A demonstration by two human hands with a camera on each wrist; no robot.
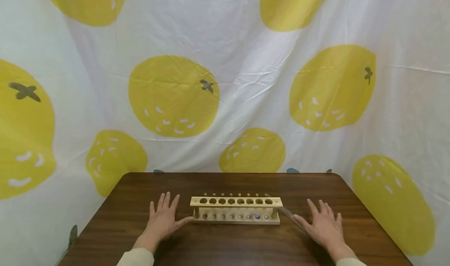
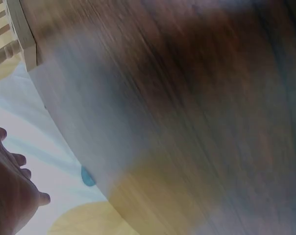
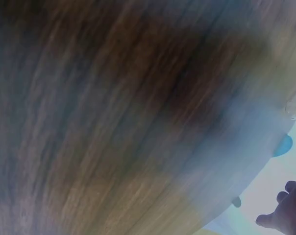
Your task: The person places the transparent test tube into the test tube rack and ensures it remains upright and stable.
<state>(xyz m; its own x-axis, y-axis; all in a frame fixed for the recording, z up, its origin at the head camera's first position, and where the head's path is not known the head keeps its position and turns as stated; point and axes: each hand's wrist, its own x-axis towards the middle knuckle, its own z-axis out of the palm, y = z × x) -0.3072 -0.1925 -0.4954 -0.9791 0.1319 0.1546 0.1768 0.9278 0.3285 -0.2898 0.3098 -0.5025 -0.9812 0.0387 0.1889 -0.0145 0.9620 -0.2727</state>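
Observation:
A pale wooden test tube rack [image 1: 236,205] stands on the dark table, with a row of round holes along its top bar. Something small and blue [image 1: 257,217] shows low in the rack, toward the right. My left hand [image 1: 162,218] is spread flat beside the rack's left end, its thumb tip touching or almost touching the base. To the right of the rack lies a thin, clear, tube-like piece [image 1: 289,214], slanting toward my right hand [image 1: 324,224]. That hand is spread too, its thumb at the clear piece; whether they touch I cannot tell. Neither hand grips anything.
The brown wood-grain table [image 1: 225,246] has rounded far corners. Right behind its far edge hangs a white cloth [image 1: 242,82] printed with large yellow lemons. Both wrist views show mostly blurred tabletop, with part of each hand at the edge.

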